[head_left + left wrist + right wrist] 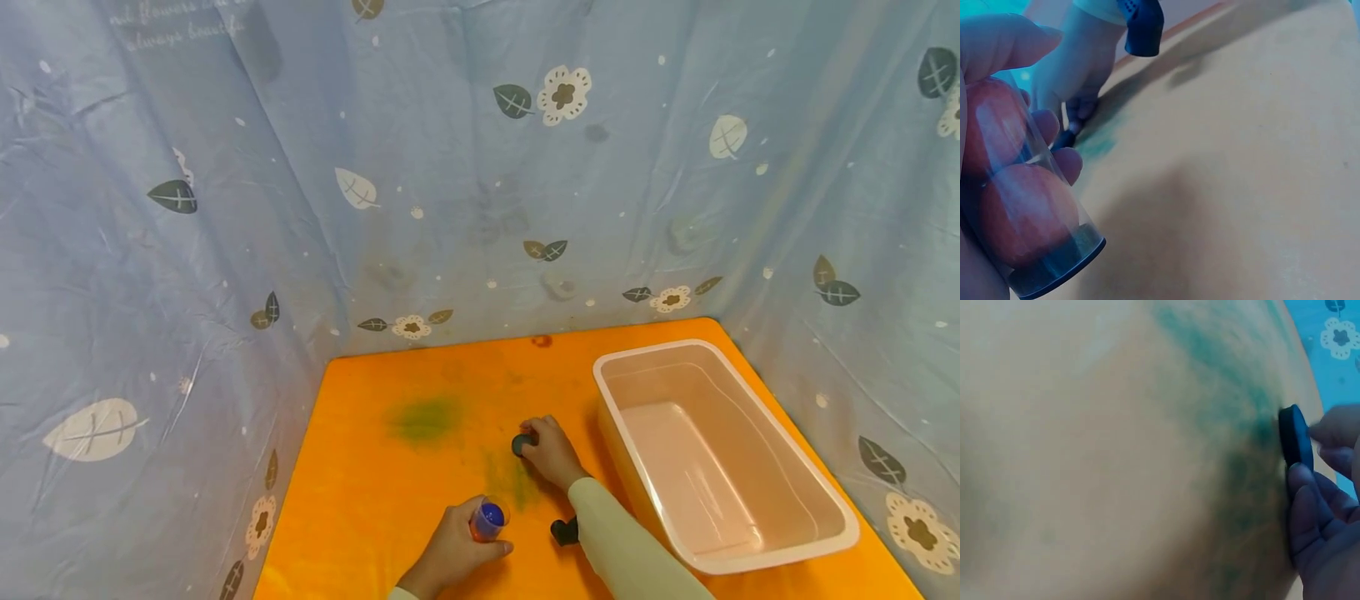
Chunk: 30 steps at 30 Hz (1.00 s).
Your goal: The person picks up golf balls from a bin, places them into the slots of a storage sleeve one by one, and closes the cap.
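My left hand (450, 550) grips a small clear cylindrical container (488, 518) with a blue bottom; in the left wrist view the container (1019, 206) shows my fingers through its wall. Further out on the orange table (360, 500), my right hand (551, 450) pinches a small dark round lid (521, 443) at the table surface. The right wrist view shows the lid (1296, 440) on edge between my fingertips, beside green smears. A green-sleeved forearm (622, 550) leads back from the right hand.
A white rectangular plastic tub (757, 508) stands at the right of the table, close to my right arm. Green stains (427, 418) mark the table's middle. Blue floral cloth (480, 167) walls the table on three sides.
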Each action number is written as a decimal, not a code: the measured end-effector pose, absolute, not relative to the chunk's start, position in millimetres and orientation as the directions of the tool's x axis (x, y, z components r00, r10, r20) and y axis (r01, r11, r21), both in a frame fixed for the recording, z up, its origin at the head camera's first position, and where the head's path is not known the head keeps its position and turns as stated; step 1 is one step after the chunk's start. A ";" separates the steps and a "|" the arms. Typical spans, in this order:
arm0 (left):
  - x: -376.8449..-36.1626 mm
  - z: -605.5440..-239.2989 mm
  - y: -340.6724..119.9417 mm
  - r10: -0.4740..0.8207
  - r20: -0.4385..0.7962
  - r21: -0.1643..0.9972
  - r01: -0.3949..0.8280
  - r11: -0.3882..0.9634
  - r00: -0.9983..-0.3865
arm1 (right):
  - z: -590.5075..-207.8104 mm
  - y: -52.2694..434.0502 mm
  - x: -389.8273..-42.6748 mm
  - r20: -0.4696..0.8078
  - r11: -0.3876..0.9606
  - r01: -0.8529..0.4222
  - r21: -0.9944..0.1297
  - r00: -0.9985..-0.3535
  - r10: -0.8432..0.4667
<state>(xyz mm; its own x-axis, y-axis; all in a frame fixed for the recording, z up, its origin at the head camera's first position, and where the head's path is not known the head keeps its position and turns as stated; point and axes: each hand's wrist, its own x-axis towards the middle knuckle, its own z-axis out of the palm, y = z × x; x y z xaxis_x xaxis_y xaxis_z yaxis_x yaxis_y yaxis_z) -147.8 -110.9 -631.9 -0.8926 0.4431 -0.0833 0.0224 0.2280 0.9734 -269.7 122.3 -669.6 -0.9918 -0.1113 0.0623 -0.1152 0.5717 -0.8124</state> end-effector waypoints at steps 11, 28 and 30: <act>-149.2 -633.2 -112.8 0.427 -0.092 0.971 0.015 0.240 -0.899 | -672.5 112.4 -269.2 0.029 0.672 -0.127 -0.729 -0.987 -0.156; -155.0 -633.1 -109.5 0.439 -0.120 0.971 -0.014 0.237 -0.891 | -623.1 117.2 -231.5 0.107 0.424 -0.165 -0.891 -0.982 -0.157; -155.4 -632.9 -109.2 0.443 -0.106 0.970 0.005 0.243 -0.890 | -614.6 117.4 -224.8 0.140 0.404 -0.199 -0.893 -0.975 -0.169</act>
<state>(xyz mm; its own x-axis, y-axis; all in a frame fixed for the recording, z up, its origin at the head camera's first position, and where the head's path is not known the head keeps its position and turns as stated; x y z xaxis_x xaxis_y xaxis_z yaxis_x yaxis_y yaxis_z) -155.4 -109.2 -632.9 -0.8902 0.4430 -0.1062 0.0052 0.2430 0.9700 -224.8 117.4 -614.6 -0.9755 -0.1694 0.1405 -0.1988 0.4043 -0.8928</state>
